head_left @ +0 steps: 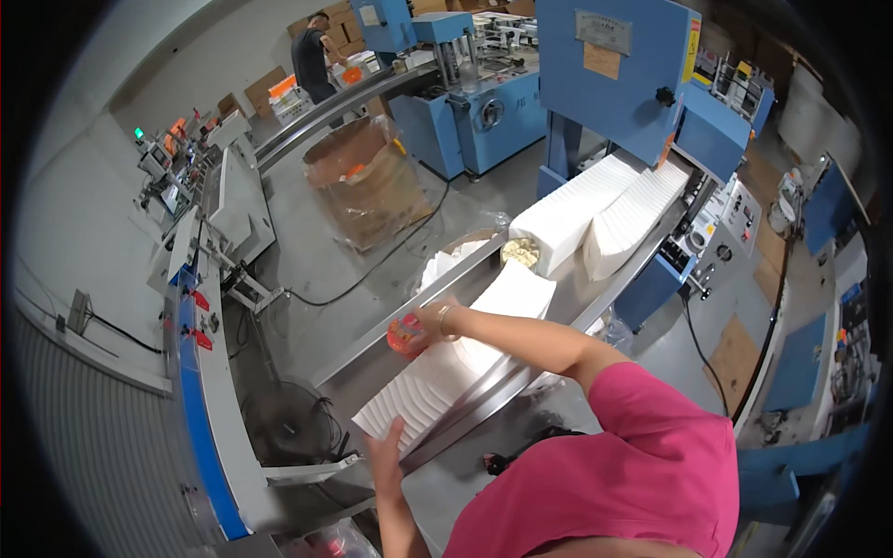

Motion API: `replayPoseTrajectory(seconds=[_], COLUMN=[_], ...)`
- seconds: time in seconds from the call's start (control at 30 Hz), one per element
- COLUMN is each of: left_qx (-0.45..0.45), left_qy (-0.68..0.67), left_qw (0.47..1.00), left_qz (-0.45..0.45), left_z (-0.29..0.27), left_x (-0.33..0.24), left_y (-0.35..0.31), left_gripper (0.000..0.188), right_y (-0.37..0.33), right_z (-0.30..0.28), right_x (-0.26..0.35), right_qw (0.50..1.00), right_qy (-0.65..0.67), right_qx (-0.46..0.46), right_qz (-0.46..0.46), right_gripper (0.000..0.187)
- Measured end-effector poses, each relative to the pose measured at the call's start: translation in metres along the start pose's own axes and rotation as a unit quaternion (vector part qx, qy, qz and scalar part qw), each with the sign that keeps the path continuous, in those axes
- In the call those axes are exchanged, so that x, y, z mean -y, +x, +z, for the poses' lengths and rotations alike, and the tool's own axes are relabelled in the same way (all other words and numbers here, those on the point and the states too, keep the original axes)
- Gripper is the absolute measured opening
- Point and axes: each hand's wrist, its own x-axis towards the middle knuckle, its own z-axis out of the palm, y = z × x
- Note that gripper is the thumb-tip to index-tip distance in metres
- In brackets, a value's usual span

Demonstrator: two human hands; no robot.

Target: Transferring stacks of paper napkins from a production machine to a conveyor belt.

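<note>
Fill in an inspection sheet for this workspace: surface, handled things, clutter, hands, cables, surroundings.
Surface: metal trough, running diagonally across the view.
Handled things: white stack in the trough; red patterned item, exact kind unclear.
Clutter: lined cardboard box on the floor; crumpled yellowish bundle beside the upper stacks.
Hands: right hand holds the red patterned item; left hand is at the white stack's lower-left end, grip unclear.
Cables: black cable curves across the floor.
Surroundings: blue machine at the trough's upper end; co-worker in the background.
</note>
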Motion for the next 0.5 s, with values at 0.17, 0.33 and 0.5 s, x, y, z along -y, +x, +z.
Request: replayPoseTrajectory(seconds=[0.17, 0.33, 0.5], left_qx=[0.0, -0.022, -0.027], left_qy=[0.017, 0.026, 0.032], left_qw=[1.0, 0.999, 0.994], left_qz=[-0.003, -0.016, -0.1], left_z=[0.002, 0.018, -0.023], left_x=[-0.002, -0.02, 0.014], left_y=[-0.006, -0.014, 0.0], left_gripper=[0.069, 0.07, 0.077], right_y=[0.018, 0.001, -0.087], right_z=[0.025, 0.024, -0.027], right_x=[0.023, 0.011, -0.038], right_qw=[0.998, 0.98, 0.885], right_qy=[0.061, 0.159, 0.264], right_qx=[-0.017, -0.112, -0.318], right_qz=[0.002, -0.035, -0.213], right_gripper=[0.082, 0.082, 0.081])
